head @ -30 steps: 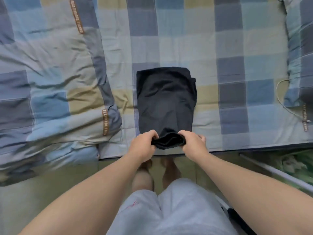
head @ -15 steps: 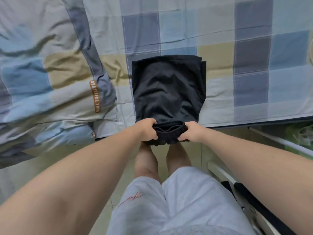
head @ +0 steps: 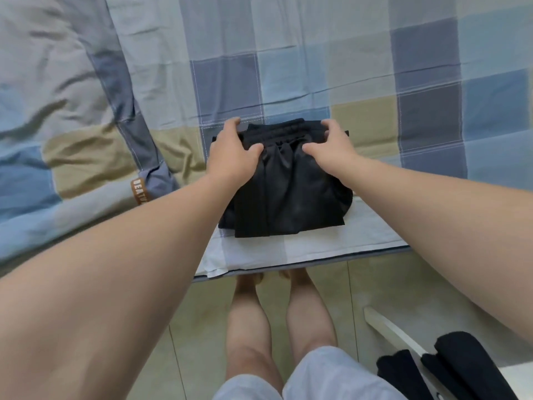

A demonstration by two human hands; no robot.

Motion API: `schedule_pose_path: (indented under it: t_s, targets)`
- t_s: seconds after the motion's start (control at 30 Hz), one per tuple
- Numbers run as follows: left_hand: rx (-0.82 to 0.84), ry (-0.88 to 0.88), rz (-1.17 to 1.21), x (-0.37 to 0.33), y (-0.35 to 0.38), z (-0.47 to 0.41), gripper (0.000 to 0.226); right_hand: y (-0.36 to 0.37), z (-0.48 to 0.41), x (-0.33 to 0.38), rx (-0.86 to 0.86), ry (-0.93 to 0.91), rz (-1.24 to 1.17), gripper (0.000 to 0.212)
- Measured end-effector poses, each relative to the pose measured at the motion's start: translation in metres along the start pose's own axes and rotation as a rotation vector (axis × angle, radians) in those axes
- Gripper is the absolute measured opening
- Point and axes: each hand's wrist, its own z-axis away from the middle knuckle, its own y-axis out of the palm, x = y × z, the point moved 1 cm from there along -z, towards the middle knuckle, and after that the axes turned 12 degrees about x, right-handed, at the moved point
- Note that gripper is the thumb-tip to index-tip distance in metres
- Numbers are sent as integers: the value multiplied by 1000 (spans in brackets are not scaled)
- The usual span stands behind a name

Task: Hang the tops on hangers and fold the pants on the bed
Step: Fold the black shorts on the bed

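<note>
Checked cotton in blue, grey and tan covers the bed, which fills the upper part of the view down to its near edge. A rumpled quilt in the same checks lies heaped over the bed's left side. Pale tiled floor shows below the edge, where the person stands barefoot in light shorts.

The black pants lie on the sheet near the bed's front edge, just right of the quilt, folded into a compact bundle. The gathered elastic end is turned over onto the far part of the stack. At lower right, dark garments are draped over a white rail beside the bed; what kind of clothing they are is hard to say from this angle.

Both arms reach forward to the far end of the bundle. The left hand grips the far left corner of the pants, fingers curled over the back edge and thumb laid on top. The right hand holds the far right corner the same way, thumb pointing inward across the fabric. The two thumbs sit near each other with gathered cloth between them.

A small brown label with pale lettering is sewn to the quilt's edge, close to the left forearm.
</note>
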Motion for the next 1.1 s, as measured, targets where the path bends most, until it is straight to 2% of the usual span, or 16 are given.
schedule_pose_path:
  t_s: [0.2,0.27,0.33,0.4,0.5,0.63,0.7,0.8,0.87,0.97,1.1]
  targets:
    - [-123,-278,-142,59,34,-1,112,7,-13,-57,-186,165,-1,93]
    - [-87,-343,-67,77,43,-2,123,14,-16,-81,-116,190,-108,107]
    - [-23,-364,144,88,53,-5,126,23,-18,-98,-11,173,-255,114]
    - [7,-363,279,93,61,-7,124,31,-21,-104,32,161,-305,118]
    - [21,-383,312,90,63,-10,115,38,-27,-101,25,190,-366,118]
    - [58,-411,265,85,59,-13,89,41,-28,-92,-111,259,-448,119]
    - [79,-396,225,83,56,-11,72,39,-26,-93,-166,320,-348,131]
    - [126,-364,190,83,56,-7,55,40,-20,-99,-64,342,-212,139]
    - [157,-348,216,84,57,-4,44,44,-17,-103,5,298,-292,132]
    - [200,-363,263,92,61,6,33,57,-8,-102,139,279,-381,105]
    - [259,-410,323,107,61,42,36,84,20,-100,253,342,-485,72]
